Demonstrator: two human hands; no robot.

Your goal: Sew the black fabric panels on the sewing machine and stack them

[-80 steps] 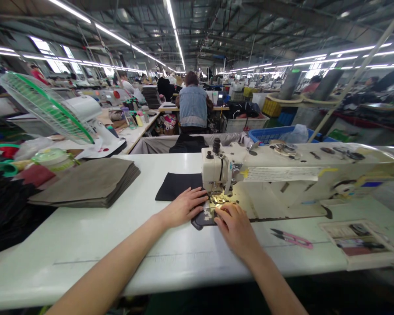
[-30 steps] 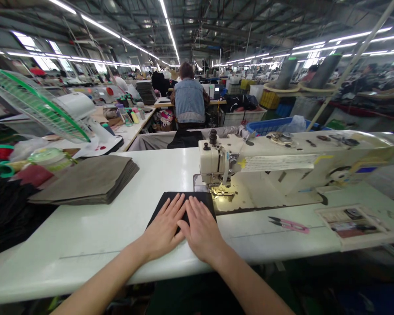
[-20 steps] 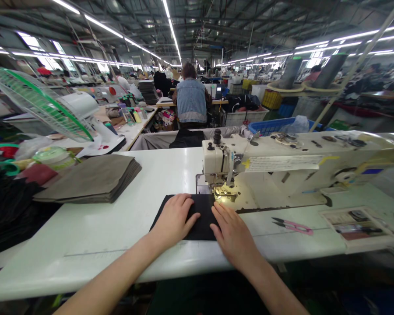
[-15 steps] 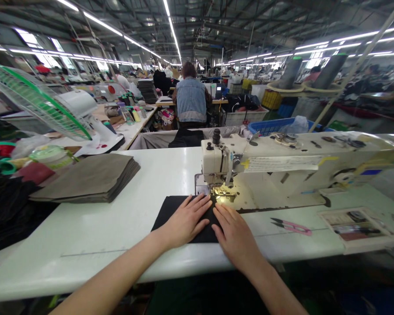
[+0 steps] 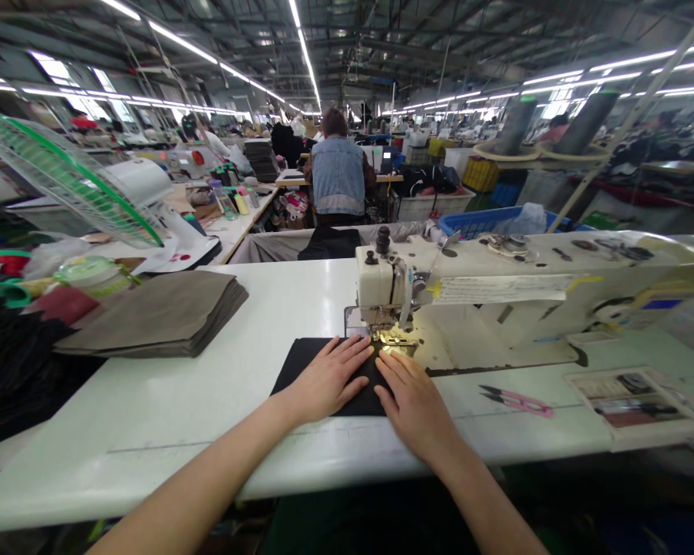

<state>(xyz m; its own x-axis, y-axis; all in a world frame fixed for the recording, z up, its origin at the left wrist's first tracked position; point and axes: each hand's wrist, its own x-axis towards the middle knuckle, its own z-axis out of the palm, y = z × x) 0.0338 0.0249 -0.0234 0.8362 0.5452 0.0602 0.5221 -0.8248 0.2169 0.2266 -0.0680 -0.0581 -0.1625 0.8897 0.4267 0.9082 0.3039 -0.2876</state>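
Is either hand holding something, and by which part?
Nothing is clearly gripped: the left hand lies flat on the black cloth, and the right hand rests at its right edge.

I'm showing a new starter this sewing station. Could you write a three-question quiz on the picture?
1. Multiple choice: what colour is the cloth under the left hand? a) red b) black c) white
2. True or false: the right hand is holding the pink scissors.
3. Fill in: seen from the person's place, the sewing machine stands to the ___ of the brown stack.

Key: 1: b. 2: False, they lie on the table. 3: right.
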